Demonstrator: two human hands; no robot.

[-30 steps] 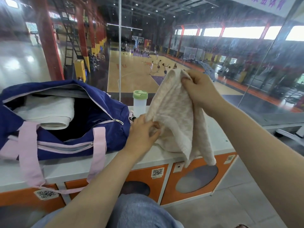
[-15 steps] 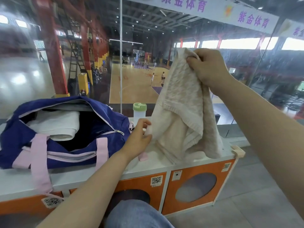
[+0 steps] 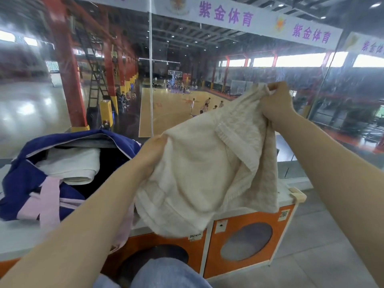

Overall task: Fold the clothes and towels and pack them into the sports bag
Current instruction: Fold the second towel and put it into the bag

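Since the earlier frame you have lifted the towel (image 3: 207, 173) clear of the counter (image 3: 31, 238) and spread it; it hangs above the counter's right end, long axis rising from lower left to upper right. The bag (image 3: 25, 179) lies open at the left end, nearer your left hand (image 3: 154, 151), which pinches the towel's left edge. Your right hand (image 3: 276, 100) grips the top corner.

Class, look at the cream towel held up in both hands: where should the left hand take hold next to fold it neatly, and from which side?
Probably the free lower corner of the towel, reached from below on the left. The right hand pinches one top corner and the left hand grips bunched cloth along the left edge, so the towel hangs crumpled, its hem sagging low.
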